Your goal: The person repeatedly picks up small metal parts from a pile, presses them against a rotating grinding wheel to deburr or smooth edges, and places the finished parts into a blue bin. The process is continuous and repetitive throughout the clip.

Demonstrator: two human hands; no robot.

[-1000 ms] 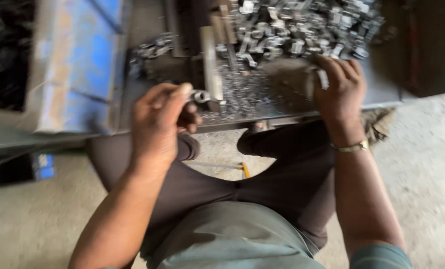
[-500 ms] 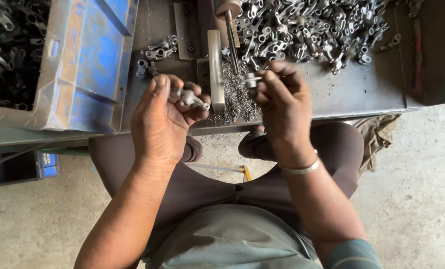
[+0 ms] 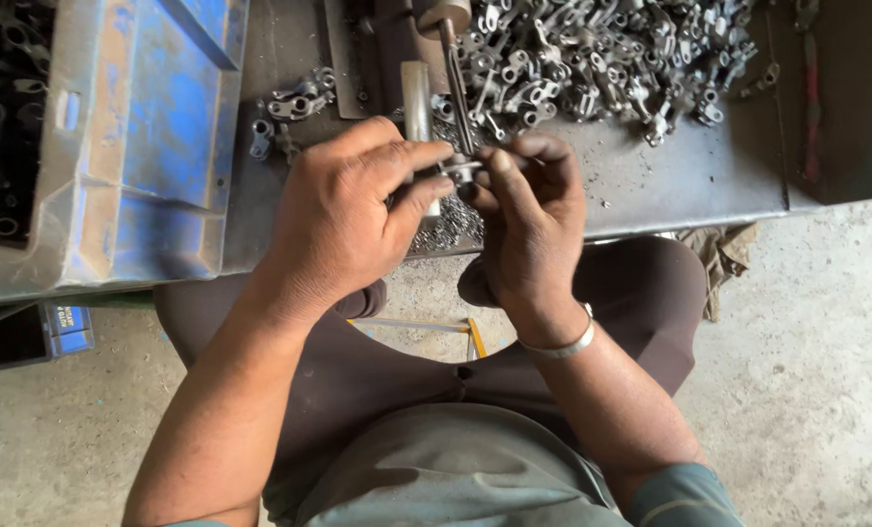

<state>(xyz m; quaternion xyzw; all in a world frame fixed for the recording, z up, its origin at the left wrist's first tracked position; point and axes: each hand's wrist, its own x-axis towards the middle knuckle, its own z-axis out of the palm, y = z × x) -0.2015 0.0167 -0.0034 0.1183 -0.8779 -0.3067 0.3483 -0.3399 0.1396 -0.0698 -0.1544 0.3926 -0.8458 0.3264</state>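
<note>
Crate [image 3: 133, 146]: dark metal parts | both hands' fingers [image 3: 412, 161] pinching small metal part [image 3: 463, 171]

A worn blue plastic crate [image 3: 153, 137] occupies the 10 o'clock area of the steel workbench [image 3: 670, 181]. A large heap of small metal parts [image 3: 602, 49] lies at 1 o'clock. A smaller cluster of parts [image 3: 294, 102] sits at 11 o'clock, beside the crate. An upright metal post [image 3: 416, 88] stands at 12 o'clock. A crumpled rag [image 3: 724, 259] hangs at 3 o'clock, below the bench edge.
</note>
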